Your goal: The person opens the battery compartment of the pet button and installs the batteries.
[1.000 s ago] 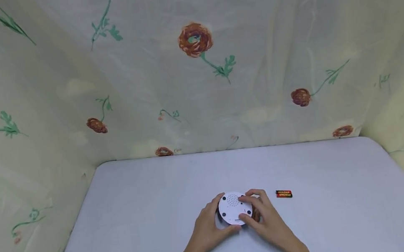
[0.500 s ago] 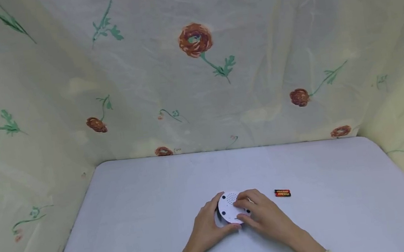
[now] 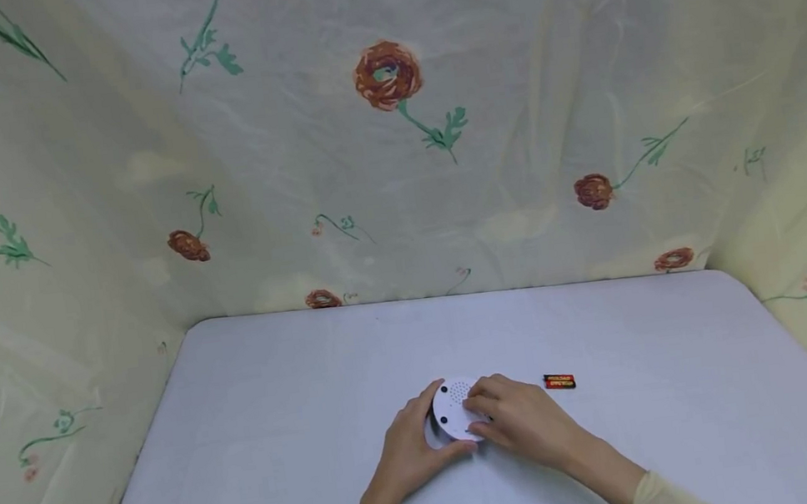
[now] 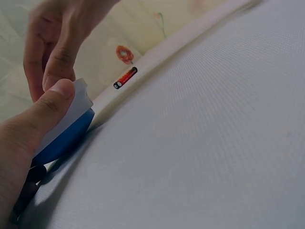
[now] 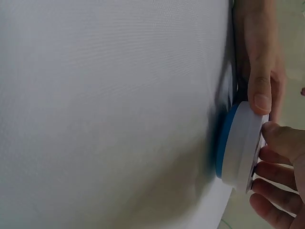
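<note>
The left hand point(image 3: 414, 446) grips the left rim of the round device point(image 3: 455, 415) while the right hand point(image 3: 518, 419), nearer the batteries point(image 3: 559, 382) right of the device, touches its upper face, pinch indeterminable.

A round, white device point(image 3: 453, 408) with a cluster of small holes and dark round feet on its upward face, and blue around its lower side, is held low at the tabletop point(image 3: 305, 432), its rim gripped by the left hand point(image 3: 414, 444), the right hand's point(image 3: 518, 419) fingertips at its face.
</note>
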### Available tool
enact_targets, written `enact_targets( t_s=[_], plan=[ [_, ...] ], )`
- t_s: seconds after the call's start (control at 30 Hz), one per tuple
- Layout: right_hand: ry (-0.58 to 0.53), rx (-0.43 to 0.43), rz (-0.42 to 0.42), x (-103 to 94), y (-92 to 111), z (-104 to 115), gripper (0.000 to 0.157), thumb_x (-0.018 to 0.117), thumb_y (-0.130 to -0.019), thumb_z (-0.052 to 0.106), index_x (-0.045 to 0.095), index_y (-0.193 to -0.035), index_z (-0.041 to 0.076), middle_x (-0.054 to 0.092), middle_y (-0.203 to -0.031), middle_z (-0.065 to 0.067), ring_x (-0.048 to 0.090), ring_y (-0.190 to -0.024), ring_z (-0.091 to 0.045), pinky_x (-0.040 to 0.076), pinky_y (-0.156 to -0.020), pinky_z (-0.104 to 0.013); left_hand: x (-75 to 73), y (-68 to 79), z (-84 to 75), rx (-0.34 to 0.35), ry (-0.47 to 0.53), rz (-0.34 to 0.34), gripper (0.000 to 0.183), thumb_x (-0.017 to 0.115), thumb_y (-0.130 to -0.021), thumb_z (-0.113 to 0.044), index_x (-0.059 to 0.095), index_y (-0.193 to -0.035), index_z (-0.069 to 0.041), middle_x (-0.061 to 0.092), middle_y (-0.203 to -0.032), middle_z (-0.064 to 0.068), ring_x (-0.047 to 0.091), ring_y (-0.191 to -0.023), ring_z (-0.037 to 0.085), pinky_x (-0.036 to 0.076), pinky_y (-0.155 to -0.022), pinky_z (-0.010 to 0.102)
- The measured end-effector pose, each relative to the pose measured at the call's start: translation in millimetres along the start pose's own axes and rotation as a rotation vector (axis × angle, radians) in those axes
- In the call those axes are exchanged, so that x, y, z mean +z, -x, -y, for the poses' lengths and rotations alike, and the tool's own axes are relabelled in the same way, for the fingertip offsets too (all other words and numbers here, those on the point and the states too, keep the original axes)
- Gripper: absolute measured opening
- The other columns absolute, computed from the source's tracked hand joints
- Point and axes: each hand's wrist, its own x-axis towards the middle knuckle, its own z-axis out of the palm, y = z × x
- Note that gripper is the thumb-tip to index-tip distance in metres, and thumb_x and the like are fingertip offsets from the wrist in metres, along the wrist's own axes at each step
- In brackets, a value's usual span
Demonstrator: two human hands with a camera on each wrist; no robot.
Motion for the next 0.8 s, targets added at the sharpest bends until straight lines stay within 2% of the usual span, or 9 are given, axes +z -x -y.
enact_targets(
  t_s=[0.2,0.47,0.8],
  plan=[
    [0.03,0.011,0.075,-5.2,-2,2,0.028,0.071,-0.083,0.034,0.071,-0.101,0.013,0.064,-0.102,0.002,0.06,-0.094,-0.012,0.054,-0.072,-0.028,1.1,0.1,-1.4,-0.011,0.007,0.003,0.096,0.066,-0.065,-0.074,0.035,-0.145,-0.029,0.057,-0.131,0.0,0.057,-0.112,0.02,0.047,-0.087,0.044],
    [0.09,0.003,0.096,-5.6,-5,9,0.022,0.072,-0.082,0.029,0.07,-0.096,0.012,0.066,-0.099,-0.001,0.063,-0.09,-0.015,0.055,-0.069,-0.03,1.4,0.7,-1.1,-0.016,0.013,-0.004,0.096,0.066,-0.064,-0.074,0.036,-0.144,-0.029,0.057,-0.132,-0.001,0.056,-0.113,0.019,0.046,-0.088,0.043],
    [0.25,-0.077,0.15,-11.7,-13,17,0.024,0.072,-0.082,0.031,0.07,-0.091,0.009,0.067,-0.091,-0.003,0.065,-0.08,-0.016,0.054,-0.062,-0.028,1.4,0.0,-1.0,-0.005,0.018,-0.014,0.095,0.068,-0.065,-0.071,0.037,-0.144,-0.027,0.057,-0.132,-0.001,0.057,-0.112,0.019,0.047,-0.087,0.042]
  ],
)
